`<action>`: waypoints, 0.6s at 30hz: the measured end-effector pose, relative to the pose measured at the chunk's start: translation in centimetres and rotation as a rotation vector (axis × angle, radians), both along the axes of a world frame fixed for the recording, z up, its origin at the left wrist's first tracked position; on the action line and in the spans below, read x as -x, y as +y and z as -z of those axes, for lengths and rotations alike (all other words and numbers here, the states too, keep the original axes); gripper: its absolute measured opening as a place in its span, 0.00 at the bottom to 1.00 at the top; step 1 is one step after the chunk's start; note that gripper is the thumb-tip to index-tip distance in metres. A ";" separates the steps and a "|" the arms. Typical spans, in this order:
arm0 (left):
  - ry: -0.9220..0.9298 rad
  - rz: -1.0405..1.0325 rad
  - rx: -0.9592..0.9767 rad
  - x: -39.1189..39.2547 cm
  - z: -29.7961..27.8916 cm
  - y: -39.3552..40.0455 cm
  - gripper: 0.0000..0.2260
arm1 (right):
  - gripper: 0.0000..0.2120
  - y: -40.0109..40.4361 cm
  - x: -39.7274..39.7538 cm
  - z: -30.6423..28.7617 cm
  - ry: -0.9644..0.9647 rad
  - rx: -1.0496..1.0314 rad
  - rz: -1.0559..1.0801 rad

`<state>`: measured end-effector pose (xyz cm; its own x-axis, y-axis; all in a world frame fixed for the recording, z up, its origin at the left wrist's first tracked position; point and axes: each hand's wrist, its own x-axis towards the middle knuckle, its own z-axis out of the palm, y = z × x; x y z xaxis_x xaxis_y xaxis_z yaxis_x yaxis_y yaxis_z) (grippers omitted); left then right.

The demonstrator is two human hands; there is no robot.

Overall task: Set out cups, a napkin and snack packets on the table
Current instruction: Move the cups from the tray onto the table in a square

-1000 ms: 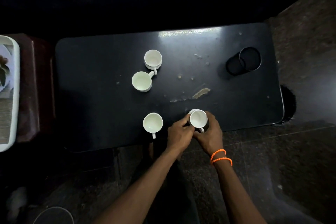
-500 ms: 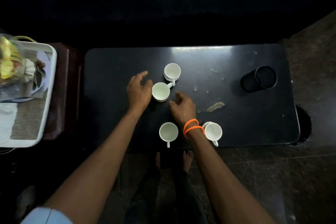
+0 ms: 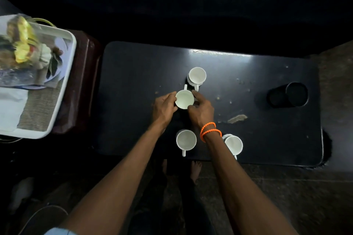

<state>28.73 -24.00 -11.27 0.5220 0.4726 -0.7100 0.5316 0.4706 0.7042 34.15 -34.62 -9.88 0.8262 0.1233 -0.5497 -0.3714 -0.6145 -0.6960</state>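
My left hand (image 3: pixel 165 105) and right hand (image 3: pixel 201 109) cup a small white ceramic cup (image 3: pixel 184 99) from both sides, fingers curled on its wall. It stands mid dark matte surface (image 3: pixel 133 82). Second cup (image 3: pixel 197 76) just beyond; two nearer edge (image 3: pixel 186 140) (image 3: pixel 233 144). White plastic tray (image 3: pixel 63 89) left, with snack packets (image 3: pixel 21 44).

A single view is given, taken from a wide-angle camera worn on the head and aimed steeply down and forward. The dark desk (image 3: pixel 248 139) is seen from almost straight above, filling the middle of the frame, with both forearms entering from the bottom edge. A white tray (image 3: pixel 63 86) is caught at the left edge, and bare feet on the floor (image 3: pixel 286 196) are seen below the desk's near edge.
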 end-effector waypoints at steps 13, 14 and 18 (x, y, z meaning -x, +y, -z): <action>0.105 0.207 -0.367 -1.5 -0.3 0.9 0.15 | 0.19 -0.9 -2.2 0.7 -0.063 0.035 0.112; 0.097 0.204 -0.405 -2.2 -0.7 1.1 0.16 | 0.17 -1.0 -2.8 0.7 -0.099 0.043 0.163; 0.094 0.356 -0.449 -6.4 -1.6 2.2 0.20 | 0.21 -1.1 -6.4 0.8 -0.140 0.027 0.181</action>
